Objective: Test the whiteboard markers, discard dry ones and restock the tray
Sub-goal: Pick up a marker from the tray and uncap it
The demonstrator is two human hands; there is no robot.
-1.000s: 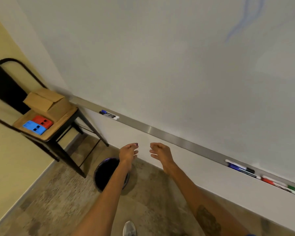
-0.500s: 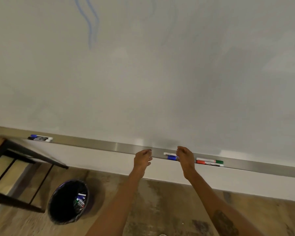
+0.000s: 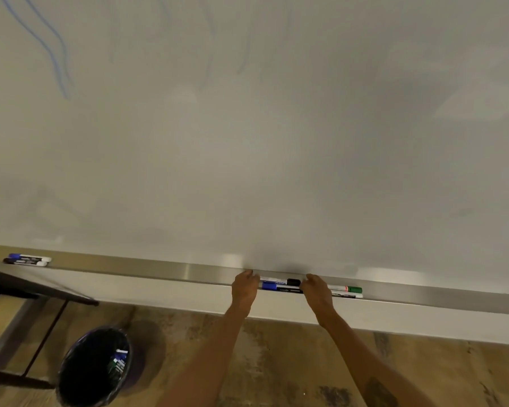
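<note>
The bin [image 3: 80,383] on the floor holds several dumped markers, too blurred to count; left hand [image 3: 244,290] and right hand [image 3: 316,293] flank the middle pair [image 3: 279,284] on the tray [image 3: 159,269], fingers curled, whether pinching I cannot tell; best lift one marker only, uncap, stroke the board [image 3: 276,142] firmly; six markers in the tray: left pair [image 3: 27,259], middle pair, right pair [image 3: 347,292].

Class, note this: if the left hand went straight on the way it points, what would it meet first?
Most likely the whiteboard, just behind the tray: the left hand reaches over the tray rim. The blue-capped marker lies just right of it. Depth is unclear.
</note>
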